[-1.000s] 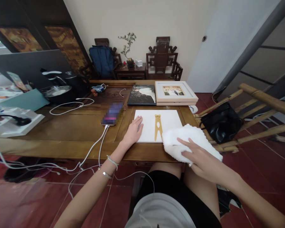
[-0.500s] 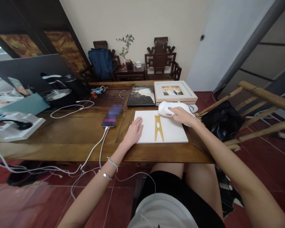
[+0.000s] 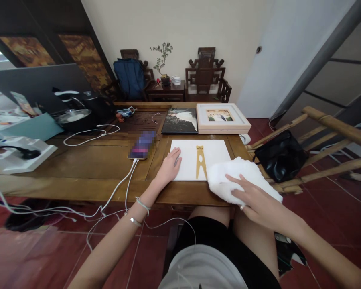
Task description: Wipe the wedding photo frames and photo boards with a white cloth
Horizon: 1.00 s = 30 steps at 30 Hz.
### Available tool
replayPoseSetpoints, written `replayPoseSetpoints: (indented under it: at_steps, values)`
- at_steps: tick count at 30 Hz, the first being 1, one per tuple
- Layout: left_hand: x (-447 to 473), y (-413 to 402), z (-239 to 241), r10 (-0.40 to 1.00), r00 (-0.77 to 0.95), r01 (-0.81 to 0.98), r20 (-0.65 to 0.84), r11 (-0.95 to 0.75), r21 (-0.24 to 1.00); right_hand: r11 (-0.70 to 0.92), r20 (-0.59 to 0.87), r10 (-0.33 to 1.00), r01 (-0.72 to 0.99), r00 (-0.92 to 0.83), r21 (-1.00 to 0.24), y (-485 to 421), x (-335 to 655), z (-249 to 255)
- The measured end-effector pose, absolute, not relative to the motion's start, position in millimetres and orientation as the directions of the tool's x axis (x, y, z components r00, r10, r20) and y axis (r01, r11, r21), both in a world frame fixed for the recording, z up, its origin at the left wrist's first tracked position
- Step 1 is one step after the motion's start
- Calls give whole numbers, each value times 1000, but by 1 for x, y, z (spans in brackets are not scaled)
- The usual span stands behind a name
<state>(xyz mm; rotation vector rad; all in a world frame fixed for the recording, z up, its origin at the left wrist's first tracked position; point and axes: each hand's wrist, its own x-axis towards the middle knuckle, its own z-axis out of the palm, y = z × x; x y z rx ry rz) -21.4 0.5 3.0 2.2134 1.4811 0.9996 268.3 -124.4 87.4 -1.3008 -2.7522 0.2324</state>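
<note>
A flat white board (image 3: 185,160) lies on the wooden table, with a yellow-gold animal-shaped piece (image 3: 201,158) in its middle. My left hand (image 3: 170,164) rests flat along the board's left edge, fingers stretched out. Under my right hand (image 3: 252,198) is a fluffy white towel (image 3: 228,170), which it grips and presses down. The towel covers the board's lower right corner, touches the foot of the yellow-gold piece and hangs over the table's front edge.
Behind the board stand a white picture frame (image 3: 240,116) and a dark photo panel (image 3: 174,122). A phone (image 3: 142,145) with white cables (image 3: 130,176) lies to the left. A power strip (image 3: 33,160) sits farther left. On the right is a bamboo chair (image 3: 333,120) with a black bag (image 3: 279,156).
My right hand has drawn the towel from the board's top right corner down to its lower right and the table edge. My left hand has stayed in place.
</note>
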Motion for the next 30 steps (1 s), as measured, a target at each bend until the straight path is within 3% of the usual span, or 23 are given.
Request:
replayPoseSetpoints:
  at_steps: [6, 16, 24, 30]
  values:
    - [-22, 1, 3, 899, 248, 703, 361, -423, 572, 543, 13, 837, 826, -547, -152, -66, 271, 87]
    - [-23, 1, 4, 901, 242, 705, 360, -419, 573, 493, 186, 869, 839, -459, -231, 42, 215, 89]
    - [-22, 0, 6, 903, 228, 693, 365, -414, 590, 645, 164, 763, 752, -626, -133, 0, 195, 69]
    - [-22, 0, 5, 900, 237, 701, 365, -419, 578, 702, 93, 709, 687, -699, -187, -81, 206, 71]
